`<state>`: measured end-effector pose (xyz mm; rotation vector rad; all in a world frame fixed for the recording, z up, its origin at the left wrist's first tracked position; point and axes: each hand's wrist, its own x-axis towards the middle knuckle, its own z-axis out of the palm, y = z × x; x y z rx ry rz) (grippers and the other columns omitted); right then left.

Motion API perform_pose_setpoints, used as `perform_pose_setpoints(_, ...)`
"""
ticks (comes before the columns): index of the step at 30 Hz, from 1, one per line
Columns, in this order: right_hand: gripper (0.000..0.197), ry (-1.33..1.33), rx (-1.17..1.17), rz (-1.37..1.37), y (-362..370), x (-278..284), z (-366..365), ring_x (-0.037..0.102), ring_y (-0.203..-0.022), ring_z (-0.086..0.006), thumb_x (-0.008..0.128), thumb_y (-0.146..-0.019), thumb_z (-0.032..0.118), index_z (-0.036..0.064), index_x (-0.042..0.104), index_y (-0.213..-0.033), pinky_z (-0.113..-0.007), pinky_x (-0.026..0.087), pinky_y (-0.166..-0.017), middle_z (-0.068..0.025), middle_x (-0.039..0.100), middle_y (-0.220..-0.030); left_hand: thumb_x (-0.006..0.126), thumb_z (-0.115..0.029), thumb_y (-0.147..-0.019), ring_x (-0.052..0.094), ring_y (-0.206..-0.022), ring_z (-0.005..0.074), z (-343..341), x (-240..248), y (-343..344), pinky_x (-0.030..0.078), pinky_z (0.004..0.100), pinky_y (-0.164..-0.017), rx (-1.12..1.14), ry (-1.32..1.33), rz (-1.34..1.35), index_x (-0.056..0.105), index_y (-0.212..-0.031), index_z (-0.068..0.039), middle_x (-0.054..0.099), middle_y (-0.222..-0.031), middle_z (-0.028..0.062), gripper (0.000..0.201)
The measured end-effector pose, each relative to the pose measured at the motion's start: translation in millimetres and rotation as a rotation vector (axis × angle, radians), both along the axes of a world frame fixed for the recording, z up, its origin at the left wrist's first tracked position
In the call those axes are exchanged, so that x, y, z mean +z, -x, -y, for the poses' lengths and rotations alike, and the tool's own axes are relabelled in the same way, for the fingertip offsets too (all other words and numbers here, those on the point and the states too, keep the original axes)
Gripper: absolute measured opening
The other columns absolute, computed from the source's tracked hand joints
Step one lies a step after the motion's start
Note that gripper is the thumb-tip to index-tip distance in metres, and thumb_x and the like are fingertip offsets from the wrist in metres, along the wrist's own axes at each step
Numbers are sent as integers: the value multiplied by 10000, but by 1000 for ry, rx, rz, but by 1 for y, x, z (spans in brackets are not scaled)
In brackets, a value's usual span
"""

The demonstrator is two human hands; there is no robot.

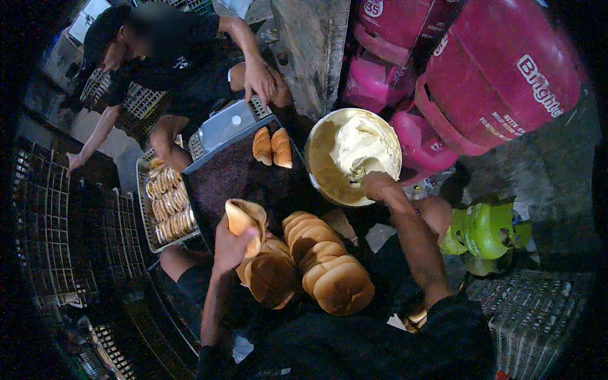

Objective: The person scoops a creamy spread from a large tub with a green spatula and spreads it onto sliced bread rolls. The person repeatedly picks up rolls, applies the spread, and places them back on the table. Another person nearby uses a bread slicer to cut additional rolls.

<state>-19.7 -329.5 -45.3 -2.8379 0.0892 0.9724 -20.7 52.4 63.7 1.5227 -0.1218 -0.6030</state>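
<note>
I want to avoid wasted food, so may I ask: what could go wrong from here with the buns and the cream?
The held bun could dent or tear if the left hand squeezes harder, since the thumb presses its side. The right hand is inside the rim of the round bowl of pale cream, so some might drip when it lifts out. The packed rows of buns sit close to the left hand; a bump might shift some.

A: what colours are you seeing?

B: buns are showing golden brown with paler sides, cream is looking pale yellow

A: and the cylinders?

B: rocking deep pink with white lettering lol. tank is popping lime green, crate is sporting a greyish lattice
</note>
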Motion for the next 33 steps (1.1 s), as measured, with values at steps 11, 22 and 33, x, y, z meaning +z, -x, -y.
perform_pose_setpoints(11,270,-348,115,46,-4,60,11,673,-690,-268,548,-787,163,25,694,-966,-392,521,-652,-131,694,-768,382,-571,-973,638,-962,257,64,-73,-50,524,408,-869,33,588,-386,546,-1163,-18,637,-1049,158,607)
perform_pose_setpoints(22,271,-761,269,813,-6,23,-49,646,-776,-248,646,-881,259,58,696,-1055,-335,501,-637,-113,668,-818,370,-782,-843,637,-998,283,82,-74,-41,495,482,-904,87,605,-707,601,-1149,-61,651,-1078,120,817)
perform_pose_setpoints(33,385,-233,220,773,1,45,-75,605,-805,-282,650,-773,141,173,654,-1157,-406,501,-654,-101,582,-889,530,-405,-963,662,-905,262,41,-131,-60,556,408,-797,394,655,-549,557,-1139,-28,662,-1003,135,416)
